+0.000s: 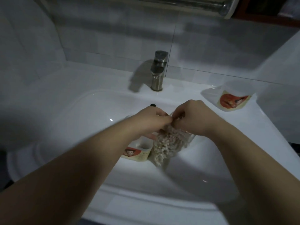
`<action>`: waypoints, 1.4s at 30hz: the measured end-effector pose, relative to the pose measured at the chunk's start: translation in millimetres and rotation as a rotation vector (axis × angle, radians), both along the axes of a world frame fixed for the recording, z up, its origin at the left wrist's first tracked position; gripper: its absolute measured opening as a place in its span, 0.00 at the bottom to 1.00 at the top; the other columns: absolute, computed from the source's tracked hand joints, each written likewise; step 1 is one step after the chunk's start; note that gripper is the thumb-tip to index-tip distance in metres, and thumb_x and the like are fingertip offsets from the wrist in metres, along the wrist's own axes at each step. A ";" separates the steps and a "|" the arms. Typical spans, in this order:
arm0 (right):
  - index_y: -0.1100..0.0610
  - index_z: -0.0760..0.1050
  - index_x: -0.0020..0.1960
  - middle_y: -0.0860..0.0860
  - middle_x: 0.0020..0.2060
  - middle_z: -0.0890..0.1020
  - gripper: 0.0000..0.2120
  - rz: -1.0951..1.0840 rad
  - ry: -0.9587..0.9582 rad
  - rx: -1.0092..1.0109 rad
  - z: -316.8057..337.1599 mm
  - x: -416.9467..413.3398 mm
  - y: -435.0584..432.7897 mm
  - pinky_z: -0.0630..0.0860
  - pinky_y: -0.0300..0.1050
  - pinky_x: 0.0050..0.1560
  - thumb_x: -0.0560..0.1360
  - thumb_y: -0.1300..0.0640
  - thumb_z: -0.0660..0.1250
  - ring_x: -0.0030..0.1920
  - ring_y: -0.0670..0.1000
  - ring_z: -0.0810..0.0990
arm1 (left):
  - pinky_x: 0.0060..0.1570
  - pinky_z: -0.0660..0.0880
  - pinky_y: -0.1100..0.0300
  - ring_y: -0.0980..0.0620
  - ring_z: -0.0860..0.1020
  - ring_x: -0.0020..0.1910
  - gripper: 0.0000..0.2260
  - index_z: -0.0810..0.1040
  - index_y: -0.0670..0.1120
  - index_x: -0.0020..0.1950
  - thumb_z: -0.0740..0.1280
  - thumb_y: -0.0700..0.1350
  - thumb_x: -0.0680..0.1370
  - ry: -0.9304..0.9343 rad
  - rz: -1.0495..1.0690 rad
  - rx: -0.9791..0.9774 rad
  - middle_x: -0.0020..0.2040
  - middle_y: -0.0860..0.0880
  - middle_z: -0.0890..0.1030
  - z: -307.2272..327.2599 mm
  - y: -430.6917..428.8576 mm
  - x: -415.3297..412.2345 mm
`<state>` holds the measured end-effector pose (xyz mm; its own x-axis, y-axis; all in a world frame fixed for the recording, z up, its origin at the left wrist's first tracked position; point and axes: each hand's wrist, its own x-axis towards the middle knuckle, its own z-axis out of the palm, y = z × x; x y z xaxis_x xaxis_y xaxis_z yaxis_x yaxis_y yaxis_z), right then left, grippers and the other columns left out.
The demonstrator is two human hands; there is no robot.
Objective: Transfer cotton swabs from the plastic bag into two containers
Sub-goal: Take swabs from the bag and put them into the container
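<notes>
A clear plastic bag (168,145) packed with cotton swabs hangs over the white sink basin (78,120). My left hand (152,120) and my right hand (193,117) both pinch the bag's top edge, fingers curled close together. One small white container (141,151) with an orange cartoon label stands in the basin just left of the bag, partly hidden under my left hand. A second container (235,98) with the same label lies on the counter at the right, behind the basin's rim.
A steel faucet (158,70) stands at the back of the basin, with a dark overflow hole (153,105) below it. A tiled wall rises behind, and a metal rail (186,4) runs along the top.
</notes>
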<state>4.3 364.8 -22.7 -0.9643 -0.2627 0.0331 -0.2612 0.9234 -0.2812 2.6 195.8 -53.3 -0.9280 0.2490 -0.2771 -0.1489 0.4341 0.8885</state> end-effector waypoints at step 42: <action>0.45 0.84 0.45 0.40 0.34 0.84 0.04 0.031 0.267 -0.555 -3.6 -19.5 33.5 0.75 0.31 0.33 0.73 0.53 0.77 0.30 0.42 0.82 | 0.37 0.70 0.73 0.63 0.79 0.36 0.06 0.84 0.55 0.47 0.67 0.48 0.79 0.681 -0.081 -0.159 0.37 0.66 0.80 -27.0 0.3 -17.8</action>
<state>-15.3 398.3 -26.3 -0.8961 -0.1645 0.4122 -0.4129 0.6492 -0.6388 -15.2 196.1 -80.2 -0.8884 0.3289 0.3202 0.4560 0.5530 0.6973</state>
